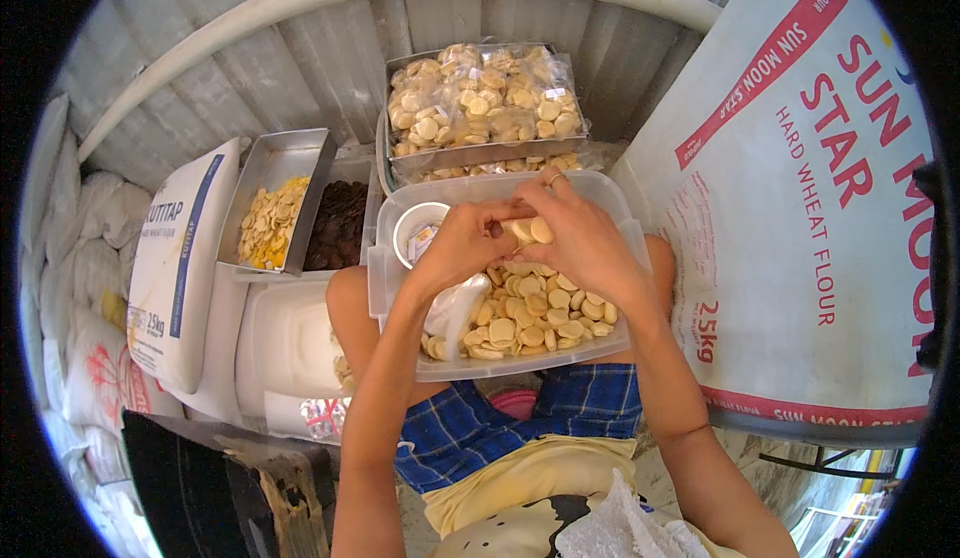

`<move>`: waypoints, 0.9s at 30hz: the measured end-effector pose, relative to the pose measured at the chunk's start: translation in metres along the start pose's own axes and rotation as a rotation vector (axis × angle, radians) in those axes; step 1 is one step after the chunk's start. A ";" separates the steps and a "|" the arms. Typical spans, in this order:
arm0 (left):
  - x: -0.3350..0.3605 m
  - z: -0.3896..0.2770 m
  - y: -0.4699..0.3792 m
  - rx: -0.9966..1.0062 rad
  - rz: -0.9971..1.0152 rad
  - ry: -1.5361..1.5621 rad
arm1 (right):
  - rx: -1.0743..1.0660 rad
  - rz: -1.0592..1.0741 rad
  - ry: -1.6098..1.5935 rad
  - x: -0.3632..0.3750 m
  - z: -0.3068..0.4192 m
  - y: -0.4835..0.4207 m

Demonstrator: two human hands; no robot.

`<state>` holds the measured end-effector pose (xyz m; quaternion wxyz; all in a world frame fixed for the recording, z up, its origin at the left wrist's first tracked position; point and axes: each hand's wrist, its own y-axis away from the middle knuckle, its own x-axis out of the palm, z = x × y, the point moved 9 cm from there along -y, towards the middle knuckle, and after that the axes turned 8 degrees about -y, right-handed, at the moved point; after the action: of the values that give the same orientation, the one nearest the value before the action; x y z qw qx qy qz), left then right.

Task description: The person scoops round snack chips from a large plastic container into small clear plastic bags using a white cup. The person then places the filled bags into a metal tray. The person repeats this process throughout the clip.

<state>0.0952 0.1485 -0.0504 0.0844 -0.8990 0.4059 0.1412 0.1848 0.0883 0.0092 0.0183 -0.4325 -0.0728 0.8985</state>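
Note:
A translucent plastic tub (615,355) sits across my lap, holding many loose round pale biscuits (529,310). Above them my left hand (469,239) and my right hand (574,235) meet, fingers bent around a small clear plastic bag (527,229) with several biscuits inside. The fingertips of both hands pinch near the bag; its opening is partly hidden by them. Inside the tub, left of the hands, stands a white round container (411,232) with small printed packets. Clear plastic bags (454,310) lie below it, at the left of the loose biscuits.
Behind the tub, a metal tray (487,151) is heaped with bagged biscuits. At the left are a metal tray (324,160) of yellowish pieces, dark brown pieces (337,224) in a container, and a flour sack (180,273). A large flour sack (765,258) stands close at my right.

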 end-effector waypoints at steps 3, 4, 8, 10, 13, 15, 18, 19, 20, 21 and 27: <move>-0.001 0.002 0.000 0.003 0.019 -0.036 | -0.092 -0.068 -0.033 -0.006 0.005 -0.004; -0.001 0.004 0.001 -0.006 0.030 -0.053 | -0.084 -0.081 -0.079 -0.009 0.004 -0.004; -0.009 0.011 0.003 -0.032 -0.037 -0.096 | 0.044 -0.026 -0.106 -0.018 -0.005 0.002; -0.014 0.014 0.003 -0.097 -0.086 -0.067 | 0.127 0.105 -0.079 -0.005 -0.021 0.009; -0.019 0.003 0.000 -0.043 -0.113 -0.123 | 0.098 0.296 -0.090 0.051 -0.050 0.038; -0.019 0.006 0.002 -0.083 -0.106 -0.090 | -0.078 0.310 -0.084 0.078 -0.040 0.051; -0.018 0.008 0.004 -0.116 -0.096 -0.082 | 0.088 0.501 -0.172 0.088 -0.048 0.051; -0.018 0.008 0.004 -0.122 -0.093 -0.086 | 0.048 0.446 -0.213 0.078 -0.045 0.046; -0.018 0.008 0.005 -0.130 -0.086 -0.090 | 0.009 0.391 -0.254 0.065 -0.046 0.044; -0.018 0.008 0.005 -0.134 -0.081 -0.091 | -0.030 0.335 -0.291 0.052 -0.046 0.043; -0.016 0.015 0.001 -0.093 -0.067 -0.075 | 0.089 0.219 -0.348 0.023 -0.065 0.052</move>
<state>0.0818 0.1627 -0.0593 0.0623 -0.9092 0.3650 0.1906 0.2229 0.0466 -0.0562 -0.0735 -0.2747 0.0124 0.9586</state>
